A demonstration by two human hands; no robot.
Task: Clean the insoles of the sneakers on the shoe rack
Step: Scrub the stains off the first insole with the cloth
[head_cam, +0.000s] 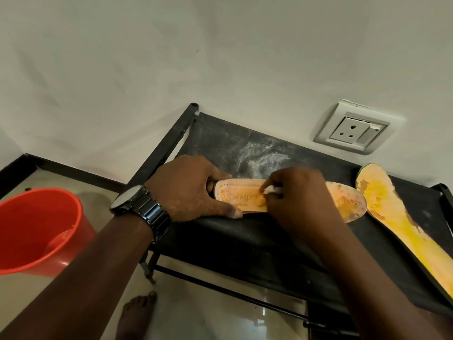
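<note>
**Operator:** What's in front of me, biggest first?

**Spotter:** You face a plain white painted wall (171, 57). Below it is a glossy pale tiled floor (196, 303). Against the wall stands the black metal-framed shoe rack (245, 241), its fabric top dusty at the back. On the floor to your left sits a round red plastic bucket (36, 229).

**Operator:** Where are the insoles?

**Spotter:** Both lie on the rack's top. The long yellow foam insole (404, 229), worn in patches, lies at the right end and runs from the back toward you. The orange-tan printed insole (348, 202) lies crosswise in the middle. Its toe is right by the yellow one's rounded end, though I cannot tell whether they touch.

**Operator:** And my hands?

**Spotter:** Your left hand (186, 187) clamps the printed insole's heel, with the thumb along the near edge and the fingers curled over the far one. Your right hand (299, 192) sits over that insole's middle, fingers bunched.

**Operator:** Anything smaller?

**Spotter:** A white plastic wall socket (353, 130) is above the rack's back right. A bare foot (137, 312) is on the floor below. A dark metal-link wristwatch (137, 204) is on your left wrist. Smallest is a little white wad (272, 190), which your right fingertips pinch and press onto the lettering.
</note>
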